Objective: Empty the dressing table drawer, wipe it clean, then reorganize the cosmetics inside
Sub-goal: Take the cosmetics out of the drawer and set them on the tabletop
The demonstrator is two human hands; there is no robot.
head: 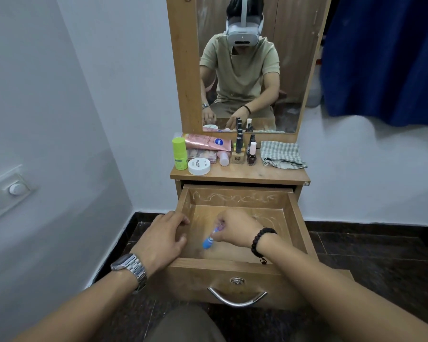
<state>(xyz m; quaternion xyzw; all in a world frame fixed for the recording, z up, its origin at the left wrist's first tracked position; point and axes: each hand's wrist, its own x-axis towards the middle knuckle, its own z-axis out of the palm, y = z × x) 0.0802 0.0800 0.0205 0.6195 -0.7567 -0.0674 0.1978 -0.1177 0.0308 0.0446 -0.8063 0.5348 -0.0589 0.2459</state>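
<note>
My right hand (235, 228) pinches a small blue lip balm tube (209, 240) by one end, low inside the open drawer (235, 265). My left hand (162, 239) rests loosely curled and empty on the drawer's left wall. I judge that thin fingertip grip could let the tube slip and roll away.

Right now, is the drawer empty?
Nearly: the open drawer shows bare wood except one small blue tube, pinched by the right hand.

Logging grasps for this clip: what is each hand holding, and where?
Right hand pinches a blue tube by its upper end. Left hand holds nothing.
</note>
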